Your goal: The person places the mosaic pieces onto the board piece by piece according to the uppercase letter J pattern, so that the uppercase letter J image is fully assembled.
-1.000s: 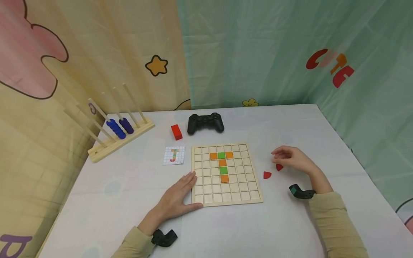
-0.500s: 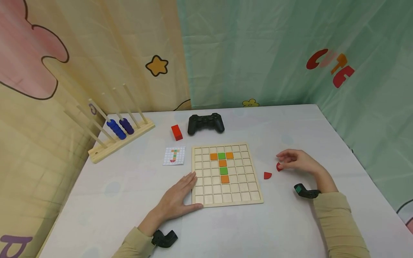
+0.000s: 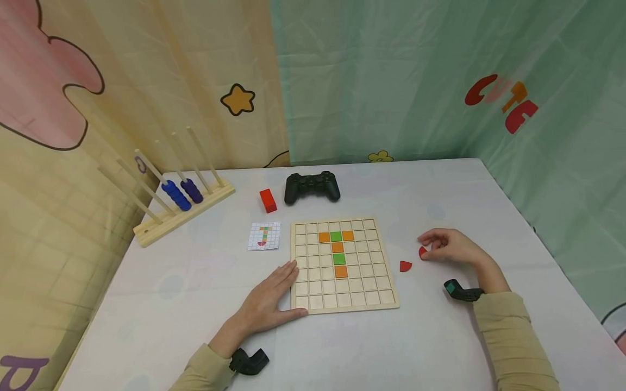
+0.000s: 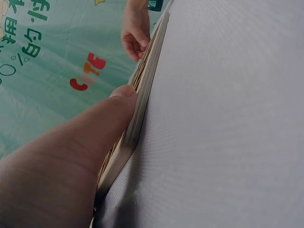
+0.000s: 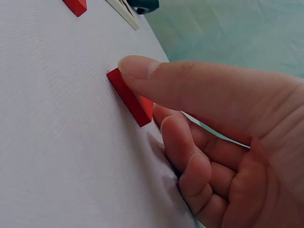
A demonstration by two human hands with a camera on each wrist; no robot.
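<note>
My left hand [image 3: 266,298] lies with straight fingers along the left edge of a wooden grid board [image 3: 313,298], thumb on its near edge. The board bears orange and green square tiles in a T-like pattern. Right of it, my right hand [image 3: 452,247] has its thumb on top of a red quarter-circle tile [image 5: 130,99], which lies on the table. The index fingertip shows apart from this tile in the head view; the other fingers bend loosely. A second red quarter-circle tile [image 3: 405,266] lies between that hand and the board.
A pattern card [image 3: 264,236] with a J-shaped figure lies left of the board. Behind are a red block [image 3: 268,200] and a black game controller [image 3: 312,187]. A wooden peg rack [image 3: 210,196] with blue and purple beads stands at the back left.
My right hand has shifted slightly right and nearer to me, and its thumb now touches the red tile, which has turned. My left hand has stayed on the board.
</note>
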